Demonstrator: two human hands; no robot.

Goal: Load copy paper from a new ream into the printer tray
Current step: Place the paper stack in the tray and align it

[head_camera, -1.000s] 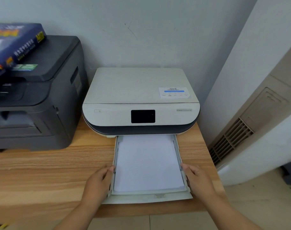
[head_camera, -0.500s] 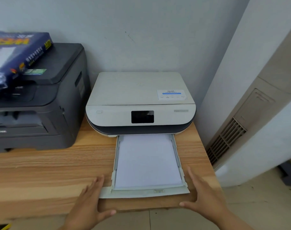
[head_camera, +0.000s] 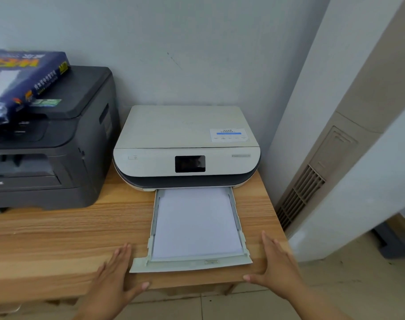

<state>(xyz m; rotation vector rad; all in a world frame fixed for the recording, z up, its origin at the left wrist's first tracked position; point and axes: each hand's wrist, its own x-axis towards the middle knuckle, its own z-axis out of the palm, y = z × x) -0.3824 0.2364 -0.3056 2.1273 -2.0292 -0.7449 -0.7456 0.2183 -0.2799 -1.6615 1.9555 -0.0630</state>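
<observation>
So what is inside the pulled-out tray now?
A flat stack of white paper fills the tray, between its side walls. The stack's far end goes under the printer, so that part is hidden.

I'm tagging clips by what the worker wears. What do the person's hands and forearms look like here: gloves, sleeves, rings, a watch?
Both the left hand and the right hand are bare: no gloves, and no rings on the fingers that show. The forearms are bare too as far as the bottom edge of the picture, with no sleeve cuff, watch or bracelet in view. Nails look short and unpainted.
</observation>
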